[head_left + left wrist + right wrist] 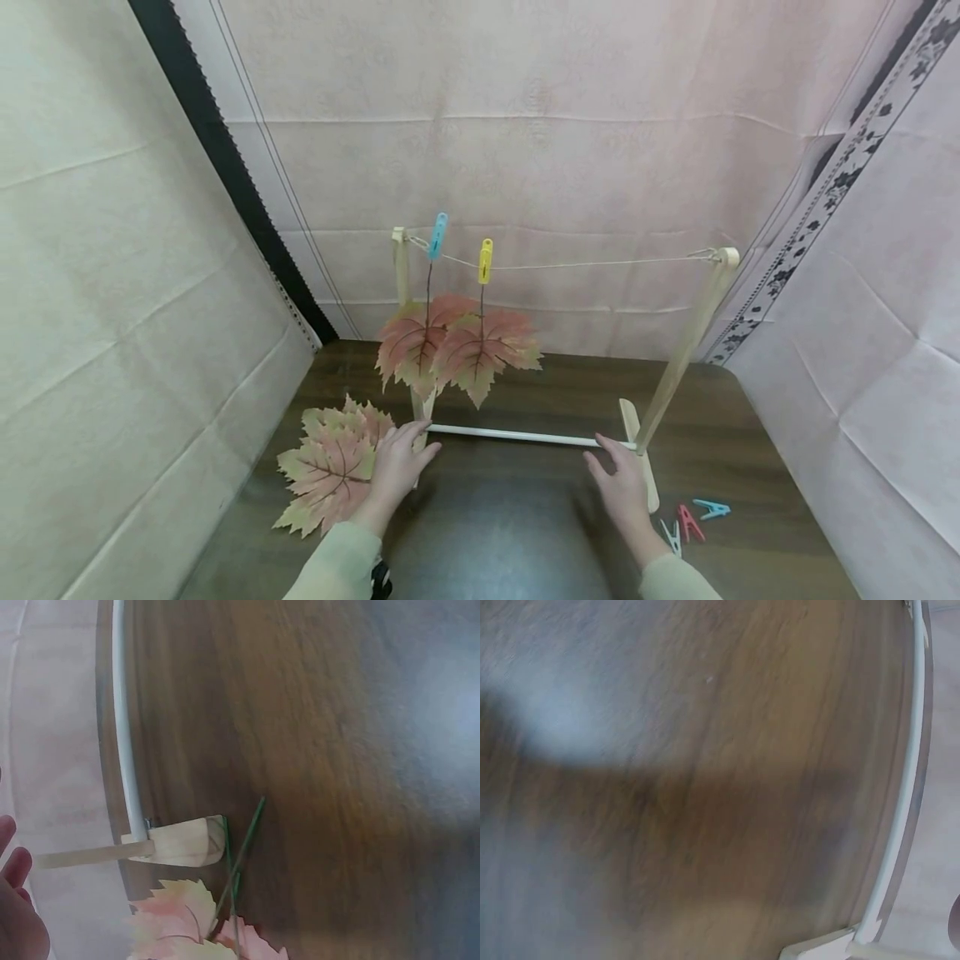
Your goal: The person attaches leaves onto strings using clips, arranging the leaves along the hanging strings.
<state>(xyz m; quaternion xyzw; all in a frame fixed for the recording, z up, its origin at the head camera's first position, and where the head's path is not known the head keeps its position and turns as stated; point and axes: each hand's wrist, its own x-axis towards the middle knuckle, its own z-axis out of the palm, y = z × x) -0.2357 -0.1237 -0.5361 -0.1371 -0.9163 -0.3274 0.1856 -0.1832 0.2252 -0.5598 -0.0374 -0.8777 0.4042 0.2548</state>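
A small drying rack has a white bottom rod (517,434), two wooden posts (686,354) and a string (592,265) between their tops. Two pink-and-yellow maple leaves hang by their stems, the left leaf (416,340) from a blue clothespin (438,237), the right leaf (483,348) from a yellow clothespin (486,262). My left hand (397,468) is beside the left post's foot, fingers extended, holding nothing. Loosely spread, my right hand (621,487) is beside the right foot (651,483), also holding nothing. In the left wrist view, only some fingertips (15,868) and part of the palm show.
Several loose leaves (326,475) lie overlapping at the left, their green stems (247,836) reaching past the rack's foot. Blue (711,507), red (690,523) and pale (672,537) clothespins lie on the brown table (510,533) at the right. Cloth walls (525,167) enclose the table.
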